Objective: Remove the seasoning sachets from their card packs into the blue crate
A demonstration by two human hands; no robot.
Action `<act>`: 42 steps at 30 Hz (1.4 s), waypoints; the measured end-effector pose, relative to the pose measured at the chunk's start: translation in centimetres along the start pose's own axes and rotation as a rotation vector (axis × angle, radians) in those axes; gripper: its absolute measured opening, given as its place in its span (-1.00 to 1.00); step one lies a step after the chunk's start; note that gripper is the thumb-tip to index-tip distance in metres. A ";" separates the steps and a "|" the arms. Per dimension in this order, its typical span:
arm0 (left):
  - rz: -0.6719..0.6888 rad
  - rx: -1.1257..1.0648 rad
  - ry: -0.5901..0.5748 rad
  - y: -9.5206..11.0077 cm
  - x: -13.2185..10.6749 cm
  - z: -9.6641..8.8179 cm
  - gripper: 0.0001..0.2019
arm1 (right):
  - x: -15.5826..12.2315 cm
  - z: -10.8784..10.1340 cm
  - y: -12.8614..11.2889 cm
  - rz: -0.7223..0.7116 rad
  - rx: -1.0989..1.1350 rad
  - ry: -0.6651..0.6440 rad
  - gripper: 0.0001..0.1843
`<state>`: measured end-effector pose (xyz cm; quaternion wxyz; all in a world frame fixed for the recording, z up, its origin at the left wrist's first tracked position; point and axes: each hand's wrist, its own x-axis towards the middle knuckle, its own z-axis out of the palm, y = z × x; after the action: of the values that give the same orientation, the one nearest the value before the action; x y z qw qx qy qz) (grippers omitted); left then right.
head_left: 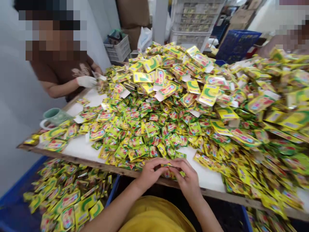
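Observation:
My left hand [151, 172] and my right hand [187, 177] meet at the near edge of the white table [77, 148]. Both are closed, fingers pinched together on a small stack of yellow-green sachets [169, 172] held between them. Just beyond my fingers a huge heap of the same small sachets [154, 132] covers the table. Larger yellow packs [166, 90] lie on top of the heap further back.
A blue crate [14, 193] at lower left holds filled packs [67, 196]. A green mug [54, 116] stands on the table's left end. A person in brown with a white glove [85, 81] works at the far left. White crates [193, 22] and a blue crate [235, 43] stand behind.

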<state>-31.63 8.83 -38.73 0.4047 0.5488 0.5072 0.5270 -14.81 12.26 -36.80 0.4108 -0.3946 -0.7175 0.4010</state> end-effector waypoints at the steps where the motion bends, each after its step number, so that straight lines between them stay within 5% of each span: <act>1: 0.006 0.006 -0.021 0.1 -0.1 0.1 -0.83 | -0.2 0.1 0.0 -0.008 -0.009 0.023 -0.88; 4: -0.012 0.029 -0.065 0.3 0.0 0.2 -0.74 | 0.1 0.1 0.2 0.029 -0.022 0.036 -0.90; 10: -0.147 -0.011 -0.051 0.5 -0.1 0.6 -0.68 | 2.1 -1.2 -0.8 0.356 0.056 -0.113 -0.75; 15: -0.102 0.017 -0.166 0.9 0.2 1.0 -0.68 | 4.8 -4.4 -3.2 0.067 -0.343 -0.483 -0.78; 18: -0.082 0.002 -0.200 1.2 0.5 1.5 -0.66 | 5.9 -5.6 -3.8 0.042 -0.403 -0.634 -0.76; 26: -0.006 0.090 -0.177 0.6 0.7 2.7 -0.62 | 4.8 -3.9 -2.0 -0.063 -0.613 -0.383 -0.81; 35: -0.051 0.070 -0.232 1.0 1.1 1.6 -0.72 | 5.4 -6.6 -2.8 0.195 -0.340 -0.591 -0.79; 42: -0.053 0.051 -0.231 1.0 0.9 2.1 -0.75 | 4.4 -6.5 -1.7 0.260 -0.170 -0.432 -0.90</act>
<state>-29.48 9.78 -37.81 0.4603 0.6024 0.4846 0.4364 -10.87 17.21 -31.80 0.1586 -0.4216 -0.7629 0.4637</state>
